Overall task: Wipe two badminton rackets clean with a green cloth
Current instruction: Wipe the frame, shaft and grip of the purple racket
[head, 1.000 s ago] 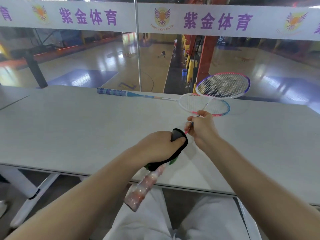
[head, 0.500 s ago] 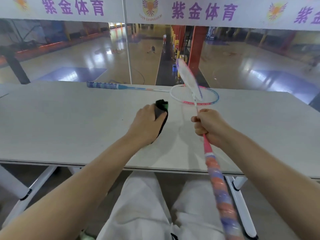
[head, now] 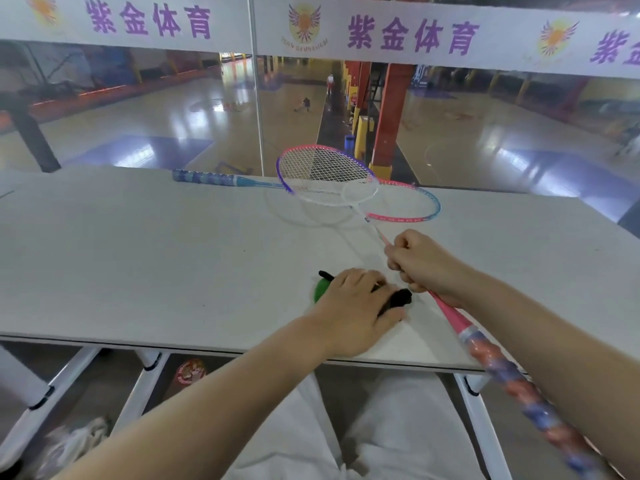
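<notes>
Both forearms reach forward over the near edge of the grey counter [head: 138, 271]. Left hand [head: 353, 306] lies palm down on the counter, fingers pointing forward and to the right, resting on the green cloth [head: 320, 289]; green shows at the hand's left side, a black edge of the cloth sticks out past the fingertips on the right. Fingers look bent over the cloth, but whether they grip it or only press it down cannot be told. Right hand [head: 419, 265] is a closed fist just beyond and right of the left hand, its grip tight around the thin shaft of the pink racket [head: 446, 315]. That racket is tilted: head [head: 325, 178] raised above the counter's far side, pink-and-purple frame, white strings; the wrapped handle, blurred, runs down past the counter's near edge at lower right. Second racket [head: 405, 202] lies flat along the far edge, blue wrapped handle to the left, pink-and-blue head to the right, partly behind the raised head. Beyond the counter, a glass panel with a banner of purple characters [head: 412, 34], and a glossy sports-hall floor.
</notes>
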The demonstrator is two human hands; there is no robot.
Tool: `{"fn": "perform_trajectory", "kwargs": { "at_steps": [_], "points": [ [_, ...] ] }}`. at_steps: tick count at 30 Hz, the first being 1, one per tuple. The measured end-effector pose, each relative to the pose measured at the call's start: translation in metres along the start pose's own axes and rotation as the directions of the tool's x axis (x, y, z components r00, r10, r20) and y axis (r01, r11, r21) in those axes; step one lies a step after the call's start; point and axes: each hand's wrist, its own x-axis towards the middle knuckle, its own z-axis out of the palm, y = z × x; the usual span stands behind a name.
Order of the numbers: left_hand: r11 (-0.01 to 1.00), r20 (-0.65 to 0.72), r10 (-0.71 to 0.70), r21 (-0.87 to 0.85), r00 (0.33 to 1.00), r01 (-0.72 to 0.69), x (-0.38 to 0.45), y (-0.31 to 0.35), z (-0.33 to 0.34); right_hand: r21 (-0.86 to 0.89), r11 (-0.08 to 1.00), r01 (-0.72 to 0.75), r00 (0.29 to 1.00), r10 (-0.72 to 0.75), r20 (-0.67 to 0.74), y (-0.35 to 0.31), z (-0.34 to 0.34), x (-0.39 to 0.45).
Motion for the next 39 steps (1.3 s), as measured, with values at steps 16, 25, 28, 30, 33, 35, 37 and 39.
{"fn": "perform_trajectory", "kwargs": {
  "at_steps": [16, 25, 28, 30, 33, 35, 37, 39],
  "points": [
    [0.853, -0.124, -0.520, -0.109, 0.845, 0.510, -0.038, -0.180, -0.043, -0.317, 0.939, 0.129, 0.991, -0.115, 0.064, 0.019, 0.015, 0.032],
    [0.738, -0.234, -0.674, -0.197, 0.700, 0.645, -0.059, -0.215, -0.047, -0.295, 0.948, 0.122, 0.991, -0.101, 0.087, 0.034, 0.006, 0.052],
    [0.677, -0.229, -0.736, -0.214, 0.637, 0.705, -0.058, -0.222, -0.051, -0.338, 0.929, 0.149, 0.987, -0.121, 0.103, 0.037, 0.005, 0.057],
    [0.680, -0.240, -0.733, -0.232, 0.637, 0.695, -0.059, -0.227, -0.055, -0.357, 0.919, 0.164, 0.984, -0.130, 0.119, 0.037, 0.005, 0.059],
    [0.639, -0.255, -0.770, -0.301, 0.586, 0.708, -0.064, -0.234, -0.064, -0.361, 0.916, 0.175, 0.982, -0.135, 0.135, 0.039, 0.003, 0.062],
    [0.548, -0.236, -0.836, -0.410, 0.496, 0.729, -0.067, -0.238, -0.074, -0.370, 0.911, 0.181, 0.980, -0.137, 0.141, 0.040, 0.000, 0.064],
    [0.470, -0.216, -0.879, -0.532, 0.424, 0.704, -0.068, -0.240, -0.082, -0.382, 0.903, 0.195, 0.977, -0.146, 0.152, 0.041, -0.002, 0.065],
    [0.419, -0.194, -0.898, -0.652, 0.395, 0.632, -0.065, -0.237, -0.090, -0.385, 0.898, 0.211, 0.973, -0.156, 0.170, 0.040, -0.005, 0.064]
  ]
}}
